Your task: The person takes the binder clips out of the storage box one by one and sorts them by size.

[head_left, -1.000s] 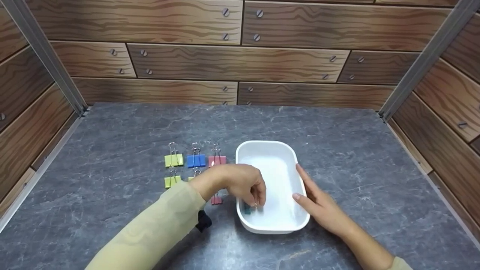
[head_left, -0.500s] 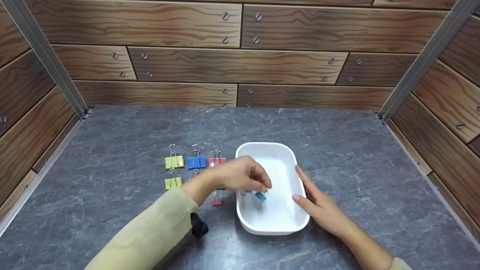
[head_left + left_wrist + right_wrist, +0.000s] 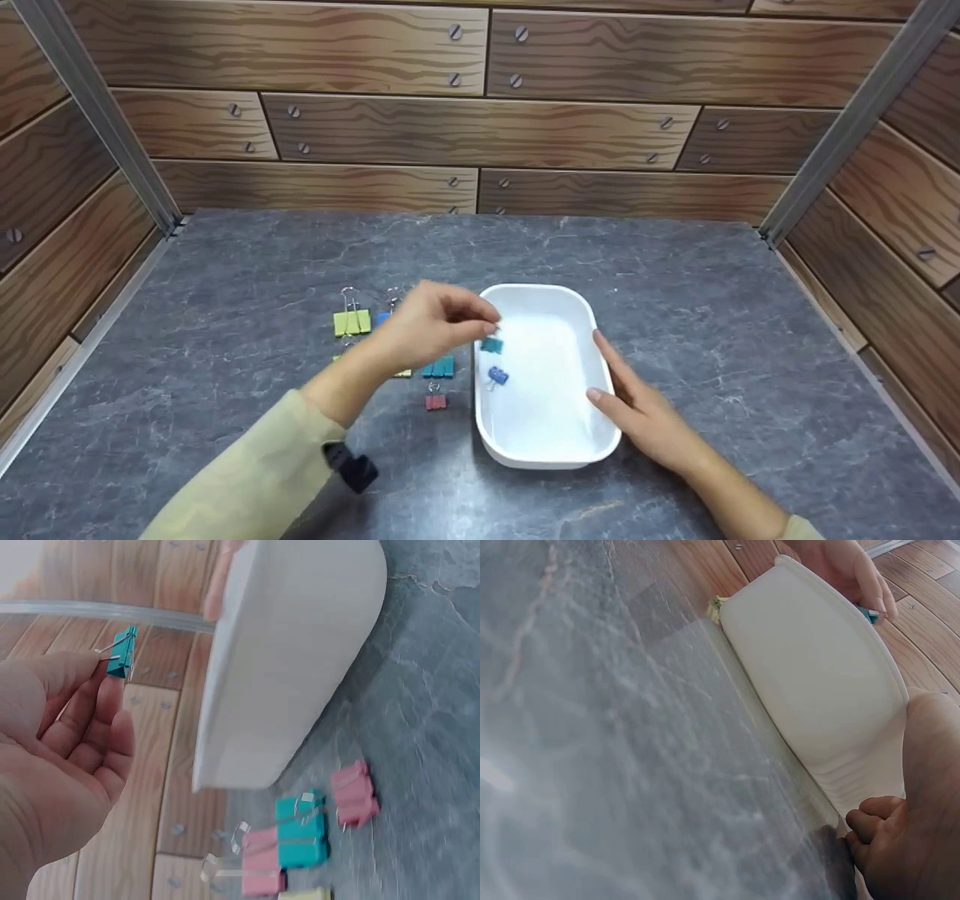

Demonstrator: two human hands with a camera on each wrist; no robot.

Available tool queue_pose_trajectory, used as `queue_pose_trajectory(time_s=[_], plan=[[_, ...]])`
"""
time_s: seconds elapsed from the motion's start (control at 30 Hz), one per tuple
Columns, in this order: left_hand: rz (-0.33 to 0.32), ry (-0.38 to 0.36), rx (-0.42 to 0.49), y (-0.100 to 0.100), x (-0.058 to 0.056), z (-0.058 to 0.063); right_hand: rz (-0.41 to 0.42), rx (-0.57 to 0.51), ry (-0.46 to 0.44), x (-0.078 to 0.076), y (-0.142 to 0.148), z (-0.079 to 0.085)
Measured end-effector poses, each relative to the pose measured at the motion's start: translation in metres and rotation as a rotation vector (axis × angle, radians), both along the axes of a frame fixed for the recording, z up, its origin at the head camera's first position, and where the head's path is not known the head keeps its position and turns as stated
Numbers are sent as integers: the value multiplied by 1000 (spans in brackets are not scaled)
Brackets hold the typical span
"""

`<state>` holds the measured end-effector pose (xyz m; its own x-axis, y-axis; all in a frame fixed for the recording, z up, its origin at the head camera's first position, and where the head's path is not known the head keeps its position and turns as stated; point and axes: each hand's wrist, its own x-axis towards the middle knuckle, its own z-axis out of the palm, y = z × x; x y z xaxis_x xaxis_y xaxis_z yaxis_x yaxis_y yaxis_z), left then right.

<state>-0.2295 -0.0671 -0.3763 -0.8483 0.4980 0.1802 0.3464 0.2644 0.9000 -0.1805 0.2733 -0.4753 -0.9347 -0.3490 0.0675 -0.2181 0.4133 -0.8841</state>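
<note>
A small teal binder clip (image 3: pixel 492 345) is pinched by its wire handle between the thumb and fingertips of my left hand (image 3: pixel 435 322), above the left rim of a white plastic bin (image 3: pixel 547 450). In the left wrist view the same teal binder clip (image 3: pixel 122 652) hangs clear of the bin's wall. Inside the bin lies a small blue binder clip (image 3: pixel 498 375). My right hand (image 3: pixel 637 405) grips the bin's right side, the thumb over the rim and the fingers along the outer wall.
Left of the bin, binder clips lie in rows: a yellow clip (image 3: pixel 352 322), a larger teal clip (image 3: pixel 439 367), a small pink clip (image 3: pixel 436 402) and others partly behind my left arm. Wood-patterned walls (image 3: pixel 480 127) enclose the grey table (image 3: pixel 675 300).
My left hand has lifted the small teal clip from the bin's floor and moved up and left to its rim. The blue clip in the bin has come into view. My right hand stays put.
</note>
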Motion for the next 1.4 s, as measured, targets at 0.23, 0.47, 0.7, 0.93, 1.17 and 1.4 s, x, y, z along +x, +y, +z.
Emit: queue_pose_trajectory(time_s=[0.23, 0.47, 0.7, 0.93, 1.17, 1.4], plan=[[75, 15, -14, -39, 12, -4, -3, 7, 10, 0, 0, 1], [127, -26, -33, -70, 23, -21, 0, 2, 7, 0, 0, 1], [143, -63, -39, -89, 29, -36, -3, 11, 20, -1, 2, 2], [191, -98, -75, -100, 33, -55, 0, 14, 17, 0, 1, 1], [188, -100, -73, -102, 33, -71, -9, 8, 20, 1, 0, 2], [183, -114, -78, -102, 35, -81, -7, 8, 12, 2, 1, 1]])
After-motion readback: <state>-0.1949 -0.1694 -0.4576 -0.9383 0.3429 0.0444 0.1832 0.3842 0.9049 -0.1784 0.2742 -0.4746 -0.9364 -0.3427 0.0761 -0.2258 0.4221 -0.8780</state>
